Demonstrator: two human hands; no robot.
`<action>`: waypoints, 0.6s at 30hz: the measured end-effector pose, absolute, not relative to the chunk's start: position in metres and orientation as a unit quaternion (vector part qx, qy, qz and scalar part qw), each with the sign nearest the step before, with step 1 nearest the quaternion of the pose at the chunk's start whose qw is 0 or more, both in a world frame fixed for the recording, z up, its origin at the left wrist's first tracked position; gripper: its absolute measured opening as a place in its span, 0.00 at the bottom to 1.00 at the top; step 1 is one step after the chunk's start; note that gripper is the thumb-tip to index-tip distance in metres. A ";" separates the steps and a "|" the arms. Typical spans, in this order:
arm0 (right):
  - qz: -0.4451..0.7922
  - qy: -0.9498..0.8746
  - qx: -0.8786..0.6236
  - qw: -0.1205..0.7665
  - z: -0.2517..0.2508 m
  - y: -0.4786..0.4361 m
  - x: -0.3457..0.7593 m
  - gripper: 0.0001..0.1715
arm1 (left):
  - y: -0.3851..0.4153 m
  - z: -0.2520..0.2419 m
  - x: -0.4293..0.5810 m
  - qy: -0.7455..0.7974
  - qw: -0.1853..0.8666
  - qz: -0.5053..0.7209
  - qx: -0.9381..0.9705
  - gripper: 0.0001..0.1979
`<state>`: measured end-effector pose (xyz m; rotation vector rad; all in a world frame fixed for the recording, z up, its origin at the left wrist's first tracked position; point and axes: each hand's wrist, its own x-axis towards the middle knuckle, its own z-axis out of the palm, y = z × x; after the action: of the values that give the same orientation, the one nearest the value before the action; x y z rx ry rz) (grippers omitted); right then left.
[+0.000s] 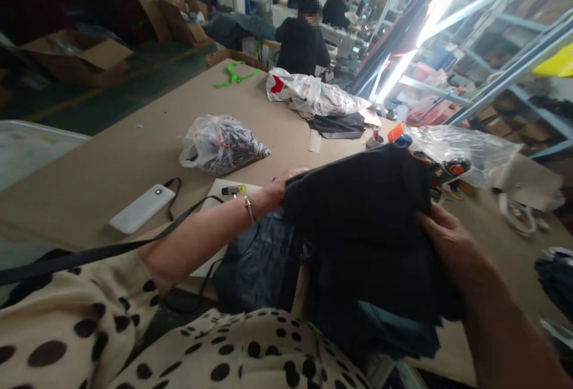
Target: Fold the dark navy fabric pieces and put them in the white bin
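Note:
A piece of dark cloth (362, 222) is held up between my two hands, above the table's near edge. My left hand (286, 186) grips its left edge, with most of the fingers hidden behind the fabric. On the right side, my right hand (445, 240) is closed on the cloth, thumb in front. Below hangs more dark blue fabric (259, 258), partly under the held piece and close to my lap. A white board (218, 189) with a small yellow-and-black fitting (234, 190) shows beside my left wrist.
On the table (147, 132) lie a plastic bag of dark material (221, 144), a white power bank (142, 208), green straps (235, 74) and a long plastic-wrapped bundle (316, 93). Dark garments (555, 281) lie at the right edge. Another person (302, 43) sits beyond the table.

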<state>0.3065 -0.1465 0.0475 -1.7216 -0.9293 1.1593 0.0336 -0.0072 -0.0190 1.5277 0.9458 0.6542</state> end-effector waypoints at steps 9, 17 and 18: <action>0.090 -0.409 -0.880 0.224 -0.033 -0.248 0.403 0.35 | -0.109 -0.140 0.024 0.482 0.365 -0.098 0.790 0.20; 0.165 -0.697 -0.640 0.277 -0.051 -0.219 0.243 0.13 | -0.136 -0.162 0.048 0.501 0.340 -0.187 0.774 0.19; 0.183 -0.721 -0.615 0.261 -0.054 -0.212 0.229 0.13 | -0.132 -0.162 0.045 0.502 0.351 -0.192 0.767 0.14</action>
<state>0.2287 -0.2118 -0.0542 -1.6638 -1.9525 0.4956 0.0451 -0.1323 -0.1618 1.9859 1.2987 -0.4960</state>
